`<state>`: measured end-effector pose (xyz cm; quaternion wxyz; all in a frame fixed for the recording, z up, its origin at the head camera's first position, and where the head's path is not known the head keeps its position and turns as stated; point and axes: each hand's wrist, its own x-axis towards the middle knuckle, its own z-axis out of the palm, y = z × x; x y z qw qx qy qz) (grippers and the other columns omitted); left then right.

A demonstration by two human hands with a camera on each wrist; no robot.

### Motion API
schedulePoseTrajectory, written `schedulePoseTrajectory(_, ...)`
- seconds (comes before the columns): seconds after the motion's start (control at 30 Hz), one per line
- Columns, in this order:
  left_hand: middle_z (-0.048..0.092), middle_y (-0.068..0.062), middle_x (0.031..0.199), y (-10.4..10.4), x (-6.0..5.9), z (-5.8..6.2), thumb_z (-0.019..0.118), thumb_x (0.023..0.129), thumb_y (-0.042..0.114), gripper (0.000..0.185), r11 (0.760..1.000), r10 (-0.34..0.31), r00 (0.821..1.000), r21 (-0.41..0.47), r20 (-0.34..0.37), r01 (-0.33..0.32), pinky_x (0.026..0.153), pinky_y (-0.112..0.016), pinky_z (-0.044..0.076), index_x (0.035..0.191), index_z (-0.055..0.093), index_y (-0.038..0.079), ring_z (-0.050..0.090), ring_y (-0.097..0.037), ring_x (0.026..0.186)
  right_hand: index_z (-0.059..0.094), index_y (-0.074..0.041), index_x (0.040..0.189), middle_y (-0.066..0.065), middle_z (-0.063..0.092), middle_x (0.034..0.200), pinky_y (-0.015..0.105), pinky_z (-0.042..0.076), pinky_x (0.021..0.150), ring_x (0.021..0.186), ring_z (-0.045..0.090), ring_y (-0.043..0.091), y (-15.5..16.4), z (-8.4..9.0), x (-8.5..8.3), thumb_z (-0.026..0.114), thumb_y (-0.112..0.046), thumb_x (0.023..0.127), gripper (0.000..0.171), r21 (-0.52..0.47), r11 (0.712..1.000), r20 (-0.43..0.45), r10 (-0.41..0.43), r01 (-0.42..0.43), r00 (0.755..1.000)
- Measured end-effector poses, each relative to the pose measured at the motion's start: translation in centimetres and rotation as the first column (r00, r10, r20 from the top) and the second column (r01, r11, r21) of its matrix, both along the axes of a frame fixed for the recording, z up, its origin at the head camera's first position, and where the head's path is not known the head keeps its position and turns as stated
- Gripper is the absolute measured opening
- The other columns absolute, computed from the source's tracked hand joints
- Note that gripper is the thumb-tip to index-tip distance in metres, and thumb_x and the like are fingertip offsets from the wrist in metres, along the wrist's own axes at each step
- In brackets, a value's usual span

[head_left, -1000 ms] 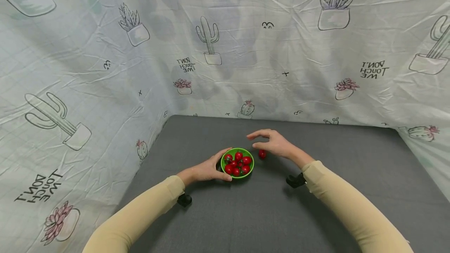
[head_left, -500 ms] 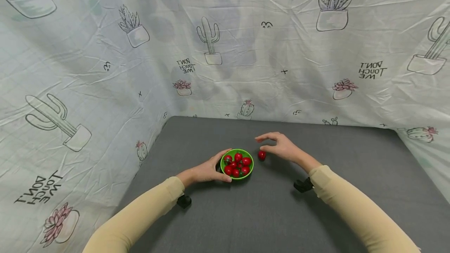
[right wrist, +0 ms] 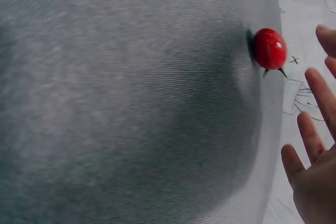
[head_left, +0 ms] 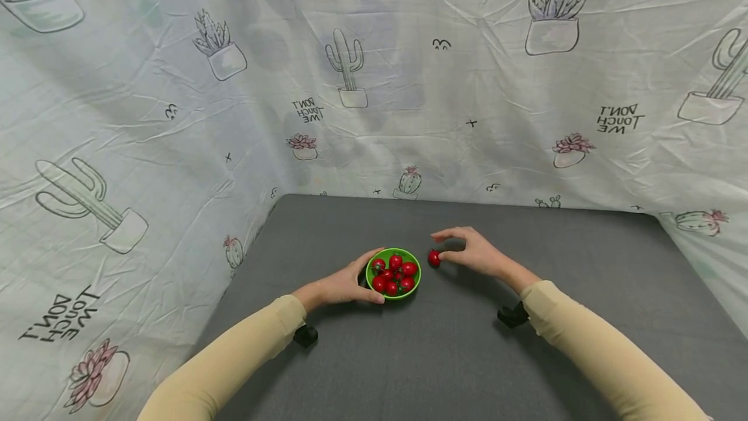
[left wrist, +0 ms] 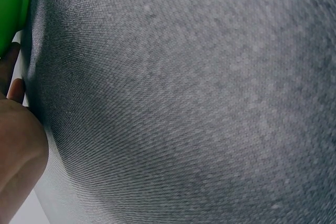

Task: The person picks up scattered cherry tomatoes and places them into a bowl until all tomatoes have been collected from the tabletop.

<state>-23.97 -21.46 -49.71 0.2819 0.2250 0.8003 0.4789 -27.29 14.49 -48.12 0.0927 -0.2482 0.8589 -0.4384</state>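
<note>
Tomatoes fill most of the green bowl [head_left: 393, 273]: I count roughly 8 small red ones [head_left: 395, 273] heaped inside it, and 1 loose cherry tomato [head_left: 434, 258] sits on the bench [head_left: 444, 356] just to the right of the rim. By my reading the gathering is nearly finished, with that single fruit the only one I can see outside the bowl.

My left hand [head_left: 345, 283] wraps the bowl's near-left side, thumb and fingers curved around the wall and holding it steady. My right hand [head_left: 476, 253] is beside the loose tomato with its fingers [right wrist: 312, 136] spread and gently arched. From the head view the thumb tip looks to be at or almost at the fruit, but the right wrist view shows a gap, so I judge it near and not gripped.

The bowl is round, shallow, bright and smooth, probably plastic. The tomatoes are glossy and oval, and the loose one shows a small dark stem end. The bench surface is a dark grey woven fabric with a fine ribbed texture. A creased pale cloth [head_left: 409, 83] printed with cacti hangs behind and at both sides.
</note>
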Motion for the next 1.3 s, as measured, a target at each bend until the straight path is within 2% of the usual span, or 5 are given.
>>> schedulePoseTrajectory(0.23,0.021,0.005,0.164,0.1,0.0,-0.1,0.085,0.085,0.042,0.099,1.000,0.003,1.000,0.005,-0.002,-0.003,0.117,-0.052,0.023,0.160,0.020,0.043,0.020,-0.019,0.151,0.056,-0.005,0.146,0.016,0.061,0.138,0.064,0.032,0.109,0.134,0.047,0.037,0.2,-1.1,-0.1,0.077,-0.020,0.095,0.057,-0.010,1.000,-0.016,-0.001,0.001,1.000)
schedulePoseTrajectory(0.37,0.021,0.005,0.165,0.1,-0.1,-0.1,0.085,0.085,0.043,0.100,1.000,0.004,1.000,-0.002,-0.006,-0.004,0.118,-0.054,0.021,0.161,0.020,0.043,0.018,-0.019,0.152,0.055,-0.004,0.146,0.016,0.060,0.138,0.063,0.034,0.108,0.134,0.047,0.038,0.2,-1.5,0.2,0.078,-0.024,0.094,0.061,0.003,1.000,-0.030,-0.024,0.024,0.999)
schedulePoseTrajectory(0.67,0.019,0.004,0.166,0.0,-0.4,0.1,0.085,0.085,0.042,0.104,1.000,0.002,1.000,0.003,-0.003,-0.002,0.118,-0.054,0.021,0.164,0.017,0.036,0.016,-0.020,0.153,0.061,-0.012,0.140,0.009,0.062,0.132,0.065,0.029,0.106,0.131,0.041,0.040,-0.7,-2.0,0.5,0.081,-0.040,0.089,0.062,0.108,0.984,-0.047,-0.138,0.143,0.989)
schedulePoseTrajectory(0.97,0.020,0.005,0.165,0.0,-0.3,0.2,0.085,0.085,0.042,0.103,1.000,0.004,1.000,-0.003,-0.012,-0.004,0.118,-0.053,0.021,0.163,0.018,0.037,0.018,-0.019,0.152,0.065,-0.013,0.129,0.003,0.065,0.116,0.062,0.028,0.104,0.120,0.048,0.036,-1.7,-2.3,0.5,0.086,-0.037,0.085,0.054,0.136,0.971,-0.072,-0.186,0.194,0.980)
schedulePoseTrajectory(1.3,0.020,0.006,0.165,0.0,-0.2,0.0,0.085,0.085,0.043,0.102,1.000,0.008,1.000,-0.010,-0.013,-0.008,0.118,-0.054,0.022,0.162,0.018,0.040,0.018,-0.018,0.152,0.067,-0.014,0.121,0.000,0.064,0.108,0.062,0.028,0.103,0.121,0.047,0.039,-2.3,-2.6,0.5,0.087,-0.038,0.082,0.049,0.164,0.961,-0.112,-0.207,0.224,0.972)
